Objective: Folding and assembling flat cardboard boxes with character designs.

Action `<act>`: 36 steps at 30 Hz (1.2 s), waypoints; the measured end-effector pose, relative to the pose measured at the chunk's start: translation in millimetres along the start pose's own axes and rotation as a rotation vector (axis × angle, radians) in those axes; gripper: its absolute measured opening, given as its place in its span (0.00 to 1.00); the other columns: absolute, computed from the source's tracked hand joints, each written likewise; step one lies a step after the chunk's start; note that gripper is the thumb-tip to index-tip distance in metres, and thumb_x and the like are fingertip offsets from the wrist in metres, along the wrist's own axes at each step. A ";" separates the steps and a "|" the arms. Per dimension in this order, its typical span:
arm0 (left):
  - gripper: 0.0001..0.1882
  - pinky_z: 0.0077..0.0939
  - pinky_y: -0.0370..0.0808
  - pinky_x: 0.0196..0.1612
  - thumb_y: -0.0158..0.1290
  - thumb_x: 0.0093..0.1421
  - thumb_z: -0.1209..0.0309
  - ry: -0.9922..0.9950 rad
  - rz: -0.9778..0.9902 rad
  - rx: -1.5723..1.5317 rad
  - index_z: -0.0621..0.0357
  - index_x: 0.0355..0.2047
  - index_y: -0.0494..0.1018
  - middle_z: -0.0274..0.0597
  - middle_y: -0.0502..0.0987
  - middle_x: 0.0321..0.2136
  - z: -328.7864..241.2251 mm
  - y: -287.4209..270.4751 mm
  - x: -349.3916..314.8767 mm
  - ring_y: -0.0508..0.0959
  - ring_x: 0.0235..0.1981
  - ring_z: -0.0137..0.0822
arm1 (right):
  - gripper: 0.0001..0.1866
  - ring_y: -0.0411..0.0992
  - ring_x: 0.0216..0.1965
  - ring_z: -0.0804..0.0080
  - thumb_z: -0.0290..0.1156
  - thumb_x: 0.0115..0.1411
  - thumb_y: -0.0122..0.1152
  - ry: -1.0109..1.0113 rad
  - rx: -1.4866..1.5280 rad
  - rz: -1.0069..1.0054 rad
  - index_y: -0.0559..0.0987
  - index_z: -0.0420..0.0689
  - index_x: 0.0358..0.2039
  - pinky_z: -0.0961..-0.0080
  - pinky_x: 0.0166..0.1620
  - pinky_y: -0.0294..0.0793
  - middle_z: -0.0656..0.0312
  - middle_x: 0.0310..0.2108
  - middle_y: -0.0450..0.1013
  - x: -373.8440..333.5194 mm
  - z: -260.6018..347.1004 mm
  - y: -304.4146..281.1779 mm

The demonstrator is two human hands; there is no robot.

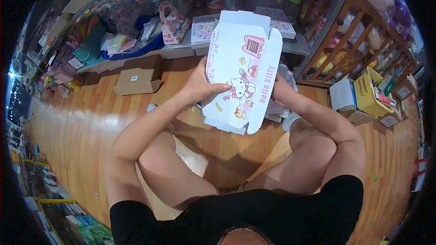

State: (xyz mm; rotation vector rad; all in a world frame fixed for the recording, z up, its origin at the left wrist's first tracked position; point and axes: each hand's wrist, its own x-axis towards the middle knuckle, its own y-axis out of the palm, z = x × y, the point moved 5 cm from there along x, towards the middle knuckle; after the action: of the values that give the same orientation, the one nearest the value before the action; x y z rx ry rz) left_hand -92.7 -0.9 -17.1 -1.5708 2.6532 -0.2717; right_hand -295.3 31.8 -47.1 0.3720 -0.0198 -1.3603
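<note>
Your left hand [200,85] pinches white carton [243,70]; right hand [282,92] part-hidden, grip can't tell. Likely light, creasable: support long edges.

The person's left hand [200,84] held a white carton [243,72] by its left edge, with the thumb lying upon the face, where pink cartoon pictures were printed. The right hand [282,90] was at the right edge of this carton, its fingers hidden behind. Beyond them stood a grey shelf [297,43]. Along its front edge, toward the left end, there was a blue basket [131,55] with packets inside, and just beside it a pink carton [175,30] with a handle. On the wooden floor [81,122], below this front edge, lay a brown cardboard box [138,77].
</note>
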 end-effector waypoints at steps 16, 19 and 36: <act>0.27 0.29 0.74 0.44 0.58 0.49 0.75 -0.100 -0.195 -0.511 0.70 0.48 0.60 0.49 0.71 0.42 32.5 -40.1 3.8 0.74 0.40 0.37 | 0.22 0.72 0.33 0.68 0.46 0.63 0.39 0.029 -0.049 0.137 0.64 0.41 0.48 0.72 0.32 0.74 0.56 0.36 0.70 12.2 -6.5 -1.3; 0.25 0.30 0.74 0.43 0.56 0.52 0.73 -0.068 -0.334 -0.516 0.70 0.48 0.60 0.50 0.71 0.41 34.6 -65.3 3.4 0.75 0.39 0.37 | 0.24 0.72 0.30 0.66 0.47 0.62 0.40 0.048 -0.131 0.250 0.61 0.39 0.49 0.72 0.28 0.75 0.51 0.34 0.69 7.5 -15.0 7.9; 0.31 0.29 0.73 0.45 0.57 0.50 0.73 -0.027 -0.322 -0.449 0.68 0.50 0.55 0.50 0.69 0.44 24.9 -68.4 0.6 0.73 0.43 0.36 | 0.22 0.68 0.24 0.77 0.35 0.56 0.55 -0.154 -0.470 -0.005 0.66 0.35 0.46 0.80 0.22 0.70 0.59 0.25 0.70 30.0 -10.1 -21.7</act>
State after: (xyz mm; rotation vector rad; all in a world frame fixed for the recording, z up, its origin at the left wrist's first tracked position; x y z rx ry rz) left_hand -30.6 -36.8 -29.7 -2.1074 2.5495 0.3625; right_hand -307.1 2.2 -68.5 -0.1284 0.1709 -1.3489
